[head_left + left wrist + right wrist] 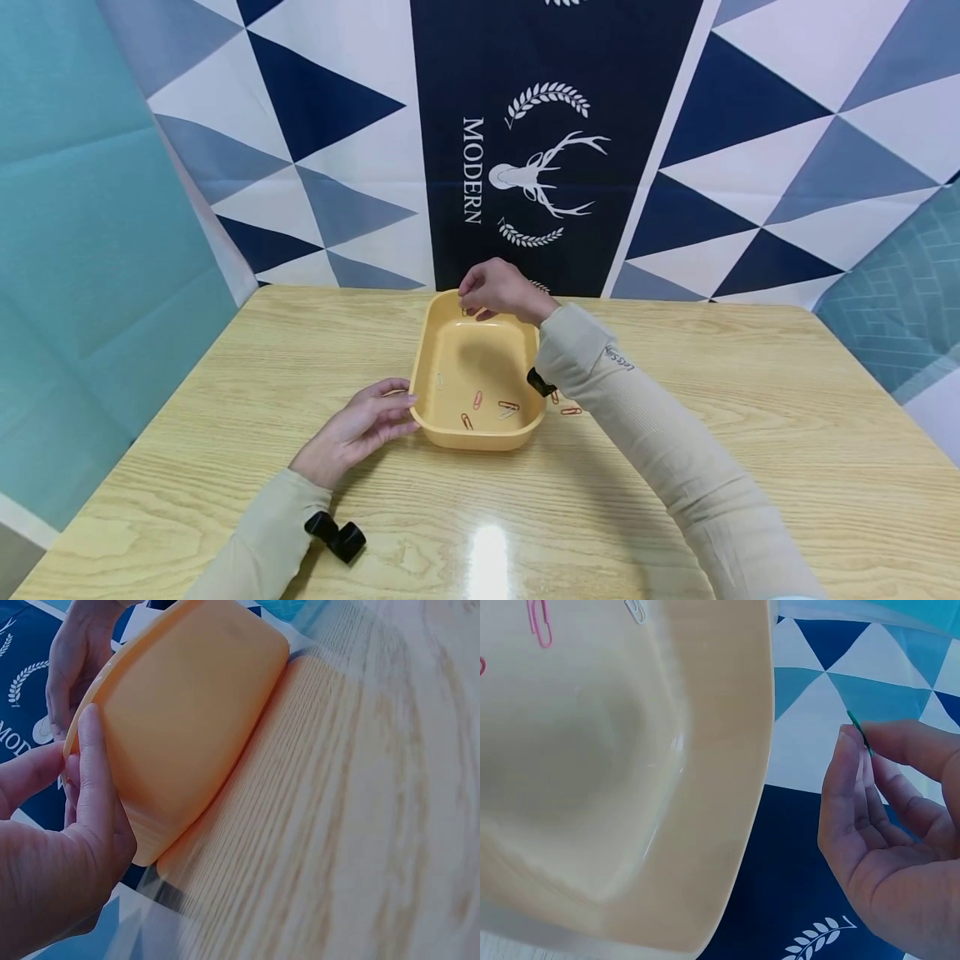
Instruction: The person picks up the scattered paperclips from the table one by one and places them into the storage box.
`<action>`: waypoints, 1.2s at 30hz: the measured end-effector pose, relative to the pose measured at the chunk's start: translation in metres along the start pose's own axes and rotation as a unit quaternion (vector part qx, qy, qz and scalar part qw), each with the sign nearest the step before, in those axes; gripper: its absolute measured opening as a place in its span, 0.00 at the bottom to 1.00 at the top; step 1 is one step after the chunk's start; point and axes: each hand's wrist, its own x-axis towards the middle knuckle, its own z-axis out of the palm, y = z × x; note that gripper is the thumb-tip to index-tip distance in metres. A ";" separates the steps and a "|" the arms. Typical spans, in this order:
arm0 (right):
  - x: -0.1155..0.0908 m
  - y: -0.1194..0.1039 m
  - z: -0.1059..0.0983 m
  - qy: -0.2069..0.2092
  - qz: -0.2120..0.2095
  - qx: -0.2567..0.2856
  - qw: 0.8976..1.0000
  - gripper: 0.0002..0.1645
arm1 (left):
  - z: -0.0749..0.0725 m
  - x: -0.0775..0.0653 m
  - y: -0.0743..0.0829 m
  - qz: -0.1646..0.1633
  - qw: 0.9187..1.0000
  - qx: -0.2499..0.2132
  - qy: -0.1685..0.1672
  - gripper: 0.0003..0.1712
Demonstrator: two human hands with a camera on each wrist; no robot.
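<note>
A yellow plastic bin (480,441) stands on the wooden table, with several paper clips inside, among them a red clip (508,406) and a pink clip (540,624). At its near left corner my left hand (367,422) grips the rim, thumb and fingers about the edge, as the left wrist view shows at the hand (67,847). Over the bin's far end, my right hand (497,289) pinches a thin green paper clip (860,733) between thumb and fingertip. In the right wrist view this hand (889,825) appears beside the rim, not touching it.
Red paper clips (571,411) lie on the table (300,358) just right of the bin, partly hidden by my right forearm. A patterned cloth (337,108) hangs behind the table's far edge, close to the bin. A teal cloth (90,250) hangs on the left.
</note>
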 end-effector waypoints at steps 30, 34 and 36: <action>-0.003 0.009 0.002 -0.004 -0.011 -0.090 0.996 0.12 | 0.000 0.004 -0.004 0.005 1.000 -0.006 -0.011 0.13; -0.010 0.005 0.000 -0.003 -0.030 -0.123 0.992 0.14 | 0.000 0.003 -0.003 0.001 1.000 -0.003 -0.002 0.16; -0.013 0.005 -0.001 0.001 -0.048 -0.149 0.988 0.14 | 0.000 0.003 -0.002 0.001 1.000 -0.004 -0.002 0.16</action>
